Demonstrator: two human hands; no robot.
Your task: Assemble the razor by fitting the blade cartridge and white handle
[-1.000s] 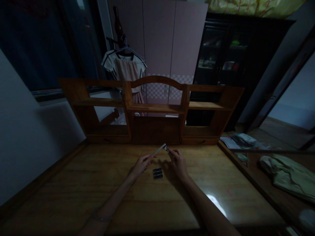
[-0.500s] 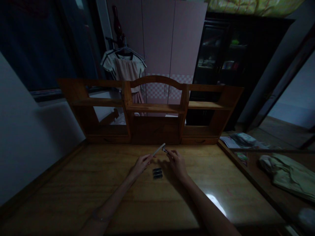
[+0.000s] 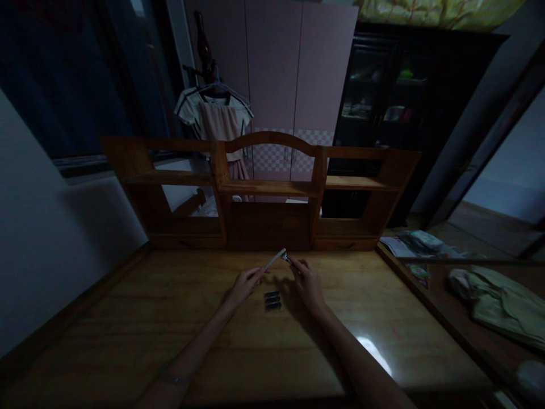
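My left hand (image 3: 246,284) is closed round the lower end of a slim, pale toothbrush (image 3: 272,261), which slants up to the right. In my right hand (image 3: 307,282) is a razor (image 3: 286,258) with a shiny metal head and a dark handle, gripped between thumb and fingers. The brush's tip meets or nearly meets the razor's head; the dim light hides whether they touch. Below and between both hands, a small stack of dark pieces (image 3: 272,300), perhaps razor cartridges, lies on the wooden desk (image 3: 204,346).
A wooden shelf unit (image 3: 268,187) stands along the desk's far edge. To the right are papers (image 3: 409,244) and a light green cloth (image 3: 502,304) on a lower surface. Clothes (image 3: 217,116) hang behind the shelf, and a bright reflection shows on the desk at lower right.
The razor in my right hand has shifted slightly, its head now nearer the toothbrush tip. My left hand and the dark pieces stay put.
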